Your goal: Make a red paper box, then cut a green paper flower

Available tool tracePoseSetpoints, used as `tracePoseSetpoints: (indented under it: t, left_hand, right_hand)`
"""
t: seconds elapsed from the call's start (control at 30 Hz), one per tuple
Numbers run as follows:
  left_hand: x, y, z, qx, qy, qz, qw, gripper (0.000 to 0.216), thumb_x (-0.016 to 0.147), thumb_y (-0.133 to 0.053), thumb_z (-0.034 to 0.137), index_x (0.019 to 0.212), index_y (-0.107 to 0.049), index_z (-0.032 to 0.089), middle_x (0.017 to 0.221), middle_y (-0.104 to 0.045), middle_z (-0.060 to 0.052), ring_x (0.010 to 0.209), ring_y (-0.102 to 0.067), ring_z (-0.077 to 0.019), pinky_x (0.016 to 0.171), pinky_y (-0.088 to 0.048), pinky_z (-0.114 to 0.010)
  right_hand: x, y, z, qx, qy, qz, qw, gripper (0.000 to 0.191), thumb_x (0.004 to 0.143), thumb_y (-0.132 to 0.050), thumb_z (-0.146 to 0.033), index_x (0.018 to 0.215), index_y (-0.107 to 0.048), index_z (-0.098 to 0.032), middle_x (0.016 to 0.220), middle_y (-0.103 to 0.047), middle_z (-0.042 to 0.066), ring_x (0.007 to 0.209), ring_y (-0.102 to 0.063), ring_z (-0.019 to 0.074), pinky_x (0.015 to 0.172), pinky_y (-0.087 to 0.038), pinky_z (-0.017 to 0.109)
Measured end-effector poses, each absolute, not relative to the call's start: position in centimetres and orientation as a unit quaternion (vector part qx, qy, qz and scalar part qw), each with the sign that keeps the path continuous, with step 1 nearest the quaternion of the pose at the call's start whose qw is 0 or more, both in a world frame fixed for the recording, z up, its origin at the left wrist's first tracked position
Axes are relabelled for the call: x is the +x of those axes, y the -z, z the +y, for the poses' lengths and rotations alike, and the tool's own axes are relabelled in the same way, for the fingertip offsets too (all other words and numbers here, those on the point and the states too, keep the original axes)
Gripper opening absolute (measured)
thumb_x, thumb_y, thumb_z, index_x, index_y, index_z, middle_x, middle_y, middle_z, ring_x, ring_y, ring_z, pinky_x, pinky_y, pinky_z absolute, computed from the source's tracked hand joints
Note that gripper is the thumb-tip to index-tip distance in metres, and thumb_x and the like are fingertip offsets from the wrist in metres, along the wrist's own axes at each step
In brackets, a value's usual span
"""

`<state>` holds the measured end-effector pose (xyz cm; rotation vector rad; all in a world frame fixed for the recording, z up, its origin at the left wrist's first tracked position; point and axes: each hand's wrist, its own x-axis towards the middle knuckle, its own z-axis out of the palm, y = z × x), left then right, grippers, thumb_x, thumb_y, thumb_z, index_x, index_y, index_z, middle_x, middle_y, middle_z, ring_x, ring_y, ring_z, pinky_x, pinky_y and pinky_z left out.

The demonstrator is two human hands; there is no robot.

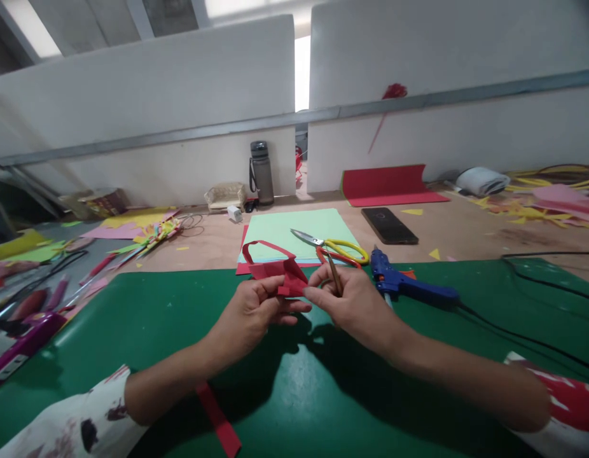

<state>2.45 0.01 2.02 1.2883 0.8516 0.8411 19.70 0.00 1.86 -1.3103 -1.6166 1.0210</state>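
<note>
— White partition panels (203, 83) back the area; green mat (156, 331) covers the near part of the table (208, 245). State of the work?

— Red paper piece (291, 280): folded, with a loop (270, 243) rising from its left part; held above the mat, towards the middle of its far edge. Loose red strip (221, 423): separate, at the mat's near edge. Remaining folds or joints: cannot be determined.

— Grip?

— Left hand (251, 312): holding the piece. Right hand (356, 305): pinching its right corner, brown pencil-like stick (333, 273) tucked between the fingers.

— Obstructions?

— Scissors (306, 236) lie on pale green sheets (275, 224), just beyond the right hand. Blue glue gun (413, 289) lies beside that hand, near the mat's far edge; its cord (504, 334) runs rightward.
</note>
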Motion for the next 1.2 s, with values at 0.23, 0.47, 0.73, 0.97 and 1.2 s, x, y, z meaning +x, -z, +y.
tracePoseSetpoints:
  t: [0.23,0.47,0.73,0.97,1.2]
  left_hand:
    - [3.1,-2.1,-0.1,0.592,-0.353,0.360,0.629,0.020,0.080,-0.055,0.016,0.098,-0.064,0.012,0.090,-0.070,-0.006,0.068,-0.064,-0.0108,0.061,-0.054,-0.020]
    - [3.4,-2.1,-0.2,0.617,-0.358,0.356,0.603,0.012,0.077,-0.053,0.011,0.081,-0.064,0.013,0.077,-0.067,-0.001,0.066,-0.062,-0.0109,0.062,-0.054,-0.022]
    - [3.5,-2.4,-0.4,0.621,-0.348,0.370,0.597,0.013,0.080,-0.053,0.013,0.084,-0.065,0.014,0.074,-0.066,-0.001,0.061,-0.059,-0.0094,0.059,-0.051,-0.021]
    - [3.2,-1.9,-0.2,0.600,-0.371,0.374,0.601,0.014,0.081,-0.054,0.015,0.091,-0.063,0.014,0.088,-0.069,-0.005,0.072,-0.066,-0.0134,0.066,-0.054,-0.025]
    - [3.3,-1.8,-0.4,0.594,-0.384,0.379,0.597,0.011,0.081,-0.055,0.016,0.090,-0.060,0.012,0.089,-0.069,-0.007,0.070,-0.066,-0.0132,0.065,-0.055,-0.025]
  right_hand:
    - [19.3,-1.3,-0.9,-0.418,-0.234,-0.770,0.421,0.004,0.080,-0.055,-0.014,0.079,-0.055,-0.017,0.054,-0.039,-0.008,0.046,-0.034,0.0067,0.044,-0.028,0.019]
    - [19.1,-1.8,-1.0,-0.344,-0.223,-0.832,0.374,0.019,0.083,-0.047,-0.008,0.074,-0.059,-0.020,0.060,-0.048,-0.004,0.052,-0.039,0.0088,0.052,-0.032,0.019]
    - [19.4,-1.3,-1.0,-0.373,-0.201,-0.826,0.372,0.020,0.080,-0.048,-0.007,0.064,-0.049,-0.019,0.054,-0.042,-0.006,0.048,-0.034,0.0079,0.048,-0.027,0.019]
    - [20.3,-0.5,-0.6,-0.389,-0.104,-0.823,0.402,0.002,0.080,-0.058,-0.013,0.081,-0.059,-0.015,0.053,-0.050,-0.005,0.043,-0.038,0.0077,0.044,-0.030,0.019]
    - [20.9,0.3,0.2,-0.297,0.014,-0.863,0.408,0.016,0.083,-0.049,-0.008,0.088,-0.063,-0.014,0.073,-0.071,0.007,0.063,-0.064,0.0161,0.058,-0.046,0.024]
